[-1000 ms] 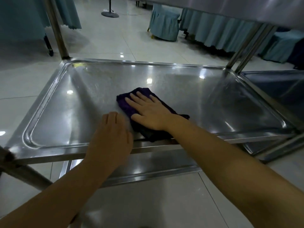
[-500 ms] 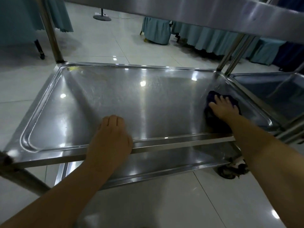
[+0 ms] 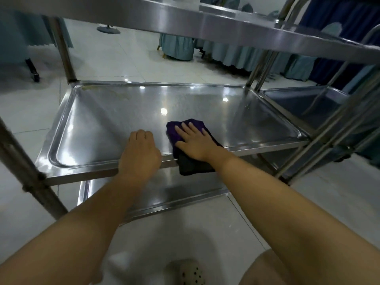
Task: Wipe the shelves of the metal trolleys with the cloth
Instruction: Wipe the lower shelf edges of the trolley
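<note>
- While the right hand (image 3: 194, 144) lies flat on a folded dark purple cloth (image 3: 174, 129), with its fingers straight and slightly spread, it presses the cloth down on the middle shelf (image 3: 115, 112) of a metal trolley.
- The cloth sits at the near edge of that shelf, a little right of centre. Its near end hangs over the front rim and looks darker there.
- The left hand (image 3: 139, 153) rests on the same front rim, just beside the cloth but not touching it. Its fingers are curled under into a loose fist, knuckles pointing away, and it holds nothing that can be seen.
- The middle shelf is a shallow steel tray with a raised rim and rounded corners. Its surface is shiny and reflects several ceiling lights.
- A lower shelf (image 3: 164, 194) shows beneath the forearms, and a top shelf (image 3: 226, 27) runs across the upper part of the view.
- An upright post (image 3: 63, 52) rises from the far left corner of the middle shelf.
- A second trolley (image 3: 308, 103) stands close against the right side, with its own steel shelf at about the same height.
- Pale glossy floor tiles (image 3: 115, 64) surround the trolleys.
- Chairs with teal fabric covers (image 3: 176, 48) stand in the background.
- At the bottom edge are a bare knee (image 3: 267, 270) and a light perforated shoe (image 3: 191, 273).
</note>
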Available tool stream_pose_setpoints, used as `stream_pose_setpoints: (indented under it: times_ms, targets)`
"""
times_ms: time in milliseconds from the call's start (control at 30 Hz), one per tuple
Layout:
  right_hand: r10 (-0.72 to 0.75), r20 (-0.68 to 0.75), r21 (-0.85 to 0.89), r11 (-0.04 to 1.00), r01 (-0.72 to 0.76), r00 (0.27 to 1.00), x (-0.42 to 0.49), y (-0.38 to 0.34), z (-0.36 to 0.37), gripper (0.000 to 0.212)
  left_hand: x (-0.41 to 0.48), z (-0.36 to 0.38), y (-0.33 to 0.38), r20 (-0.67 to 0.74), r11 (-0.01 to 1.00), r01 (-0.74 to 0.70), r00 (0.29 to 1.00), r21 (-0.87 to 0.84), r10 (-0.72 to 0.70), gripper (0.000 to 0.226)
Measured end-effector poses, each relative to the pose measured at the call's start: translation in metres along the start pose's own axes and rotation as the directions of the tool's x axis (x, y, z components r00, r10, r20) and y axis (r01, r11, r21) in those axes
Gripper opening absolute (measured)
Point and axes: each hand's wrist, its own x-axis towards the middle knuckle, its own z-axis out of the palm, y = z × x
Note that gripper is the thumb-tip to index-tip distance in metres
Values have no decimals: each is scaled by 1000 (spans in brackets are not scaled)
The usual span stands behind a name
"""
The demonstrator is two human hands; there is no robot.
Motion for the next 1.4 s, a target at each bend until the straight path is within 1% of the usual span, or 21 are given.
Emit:
stream_pose_setpoints:
  times_ms: [100, 167, 233, 267, 333, 400, 467, 533, 600, 633, 700, 733, 800, 900, 1000, 1100, 1167, 1200, 1267, 1333, 1400]
  targets:
    - [124, -19, 47, 991, -123, 992, -8, 37, -6, 57, 2, -3, 1, 21, 998, 49, 999, 42, -50, 24]
    - [250, -43, 64, 967, -247, 967, -10, 74, -10, 57, 0, -7, 2, 27, 994, 25, 999, 105, -28, 24]
    - [329, -38, 24, 944, -329, 943, -12, 117, -13, 56, -3, -9, -1, 96, 982, -87, 993, 167, 72, 32]
    - [357, -34, -4, 934, -357, 934, -13, 140, -13, 55, -4, -9, -1, 143, 961, -160, 981, 228, 130, 29]
    - [390, -44, -50, 919, -392, 920, -17, 178, -12, 54, -3, -12, -1, 187, 919, -204, 971, 337, 147, 8]
    - [387, -104, -81, 915, -396, 916, -23, 196, -9, 54, -2, -13, 1, 221, 885, -240, 962, 399, 161, 10]
    - [380, -178, -29, 920, -391, 907, -30, 191, -7, 55, -3, -15, 6, 217, 881, -253, 960, 399, 177, 16]
    - [377, -229, 53, 925, -375, 897, -40, 169, -5, 55, -2, -18, 13, 137, 955, -128, 986, 267, 94, 17]
    - [260, -280, -3, 962, -271, 924, -52, 140, 2, 58, 1, -14, 17, 38, 991, 31, 999, 127, -36, 18]
    - [164, -301, -39, 982, -184, 939, -58, 123, 7, 64, 2, -11, 16, 13, 993, 57, 998, 100, -59, 19]
    - [-35, -297, -92, 996, 8, 954, -65, 87, 18, 77, 1, -8, 16, 28, 994, 46, 998, 95, -49, 20]
    - [-131, -291, -134, 986, 95, 948, -65, 71, 24, 75, -1, -10, 17, 25, 994, 47, 998, 101, -50, 22]
    - [-283, -299, -223, 949, 222, 911, -57, 43, 35, 62, -1, -13, 19, -6, 984, 77, 997, 161, -77, 22]
    - [-402, -318, -260, 908, 330, 858, -45, 32, 40, 52, 0, -16, 30, -13, 959, 105, 994, 263, -105, 16]
    - [-449, -353, -235, 892, 387, 820, -45, 66, 37, 48, 10, -11, 53, -27, 950, 134, 991, 281, -131, 21]
    - [-387, -410, -183, 922, 341, 826, -56, 138, 32, 51, 27, 6, 87, -48, 963, 51, 998, 263, -40, 19]
    - [-295, -430, -119, 955, 270, 853, -67, 197, 24, 53, 40, 20, 111, -12, 965, 6, 1000, 261, -3, 34]
    - [-228, -427, -95, 974, 207, 875, -73, 228, 19, 56, 45, 26, 122, -8, 967, -16, 1000, 255, 19, 40]
    - [-71, -415, -54, 997, 54, 907, -86, 284, 6, 63, 53, 36, 141, 16, 966, -38, 999, 255, 36, 39]
    - [68, -424, -19, 996, -84, 903, -97, 332, -4, 72, 58, 46, 150, 34, 971, -29, 999, 236, 22, 31]
    - [168, -422, 14, 984, -179, 891, -100, 362, -12, 80, 59, 54, 150, 28, 974, -14, 1000, 225, 8, 36]
